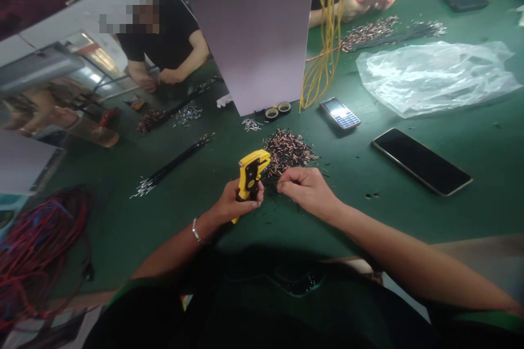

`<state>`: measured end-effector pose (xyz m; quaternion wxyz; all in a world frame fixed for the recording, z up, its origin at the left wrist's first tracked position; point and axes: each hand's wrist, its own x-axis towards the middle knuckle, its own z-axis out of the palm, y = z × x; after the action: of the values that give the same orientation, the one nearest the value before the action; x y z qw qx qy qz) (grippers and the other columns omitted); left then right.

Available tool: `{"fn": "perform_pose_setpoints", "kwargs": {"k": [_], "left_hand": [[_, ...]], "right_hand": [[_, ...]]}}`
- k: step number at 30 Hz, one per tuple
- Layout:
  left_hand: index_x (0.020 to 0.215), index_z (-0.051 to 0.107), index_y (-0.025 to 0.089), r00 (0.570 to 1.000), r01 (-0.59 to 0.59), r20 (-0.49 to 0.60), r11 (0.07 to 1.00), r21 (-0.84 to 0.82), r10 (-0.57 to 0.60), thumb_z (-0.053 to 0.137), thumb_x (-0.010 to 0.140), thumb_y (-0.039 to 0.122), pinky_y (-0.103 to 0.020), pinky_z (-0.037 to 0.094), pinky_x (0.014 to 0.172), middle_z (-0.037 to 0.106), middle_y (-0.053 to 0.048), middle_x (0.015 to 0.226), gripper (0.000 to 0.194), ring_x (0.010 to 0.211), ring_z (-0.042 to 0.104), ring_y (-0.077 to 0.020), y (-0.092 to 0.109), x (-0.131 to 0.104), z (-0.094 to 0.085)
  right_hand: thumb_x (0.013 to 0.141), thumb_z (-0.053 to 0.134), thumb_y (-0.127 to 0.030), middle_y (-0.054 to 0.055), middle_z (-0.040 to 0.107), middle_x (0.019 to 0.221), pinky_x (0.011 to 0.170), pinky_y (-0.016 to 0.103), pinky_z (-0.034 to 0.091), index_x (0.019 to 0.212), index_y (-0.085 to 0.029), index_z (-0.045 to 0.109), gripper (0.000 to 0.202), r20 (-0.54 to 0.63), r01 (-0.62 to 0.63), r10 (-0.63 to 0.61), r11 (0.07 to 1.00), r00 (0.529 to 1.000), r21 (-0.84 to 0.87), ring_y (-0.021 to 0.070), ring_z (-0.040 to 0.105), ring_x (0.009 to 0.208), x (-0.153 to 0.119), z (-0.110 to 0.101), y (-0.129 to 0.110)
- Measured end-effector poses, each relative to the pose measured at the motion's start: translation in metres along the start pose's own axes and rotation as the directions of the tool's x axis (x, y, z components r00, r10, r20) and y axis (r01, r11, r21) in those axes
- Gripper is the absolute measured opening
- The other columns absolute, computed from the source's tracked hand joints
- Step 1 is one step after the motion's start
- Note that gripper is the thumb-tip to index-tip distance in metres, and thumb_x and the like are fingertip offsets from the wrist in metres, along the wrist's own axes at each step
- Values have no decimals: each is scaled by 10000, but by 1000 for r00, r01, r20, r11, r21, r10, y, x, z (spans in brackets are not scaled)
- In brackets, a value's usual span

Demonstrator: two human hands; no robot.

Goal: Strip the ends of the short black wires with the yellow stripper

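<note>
My left hand [237,203] is wrapped round the handles of a yellow and black wire stripper [250,172], its jaws pointing up and to the right. My right hand [309,191] is closed in a pinch just right of the tool, apart from it. What its fingertips hold, if anything, is too small to make out. Just beyond both hands lies a heap of short black wire pieces with bare copper ends [286,152]. Scraps of black insulation are scattered under and around the hands.
A bundle of black wires [176,163] lies left; red and blue cables [45,245] pile at the near left. Right are a keypad phone [340,113], a smartphone [421,161] and a plastic bag [438,76]. Yellow wires [327,27] hang by a panel [262,32]. Co-workers sit across.
</note>
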<state>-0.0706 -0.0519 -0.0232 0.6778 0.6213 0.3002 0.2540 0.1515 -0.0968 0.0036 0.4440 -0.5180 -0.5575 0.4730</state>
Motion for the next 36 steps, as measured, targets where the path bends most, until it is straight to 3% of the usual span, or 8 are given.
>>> {"fn": "perform_pose_setpoints", "kwargs": {"k": [5, 9, 17, 24, 28, 36], "left_hand": [[924, 638, 119, 999, 24, -47, 998, 61, -21, 785, 739, 261, -291, 495, 666, 630, -46, 782, 275, 689, 586, -143, 1, -1, 2], [839, 615, 119, 994, 58, -98, 994, 94, -49, 770, 762, 289, -257, 480, 554, 609, -9, 642, 243, 532, 560, -112, -1, -2, 5], [793, 580, 129, 984, 79, -158, 997, -17, -81, 737, 789, 300, -225, 428, 424, 560, 33, 497, 232, 383, 501, -95, -1, -4, 8], [938, 633, 102, 997, 32, -53, 952, -305, -50, 717, 687, 172, -342, 501, 601, 642, -45, 697, 274, 582, 594, -163, 5, 3, 5], [964, 640, 107, 994, 96, 94, 892, -442, -60, 690, 625, 174, -375, 496, 623, 639, -71, 749, 349, 629, 591, -189, 9, 6, -1], [964, 656, 92, 948, 236, 304, 848, -474, -94, 738, 591, 218, -388, 497, 608, 636, -95, 763, 402, 624, 593, -205, 11, 3, -2]], "right_hand": [[701, 543, -232, -20, 574, 547, 541, 252, 386, 567, -185, 620, 162, 2, 11, -11, 1000, 1000, -3, 113, 474, 547, 0, 0, 2], [704, 542, -242, -17, 555, 546, 549, 255, 387, 565, -180, 616, 169, 21, -4, 4, 1000, 1000, -10, 119, 480, 561, 1, 0, 3], [701, 549, -259, -21, 544, 542, 532, 254, 359, 574, -176, 623, 169, 46, -6, 7, 1000, 999, -16, 109, 448, 547, 1, 3, 5], [700, 607, -290, -39, 505, 486, 483, 260, 311, 571, -179, 647, 175, 29, 37, -37, 999, 999, 8, 95, 404, 483, 8, -12, 5], [710, 664, -324, -40, 500, 469, 477, 261, 316, 610, -172, 689, 184, -22, 29, -28, 999, 999, 34, 97, 414, 469, 14, -26, 7], [719, 680, -335, -24, 534, 501, 492, 270, 341, 660, -168, 731, 185, 6, 67, -68, 997, 998, 26, 105, 437, 486, 16, -34, 4]]}}
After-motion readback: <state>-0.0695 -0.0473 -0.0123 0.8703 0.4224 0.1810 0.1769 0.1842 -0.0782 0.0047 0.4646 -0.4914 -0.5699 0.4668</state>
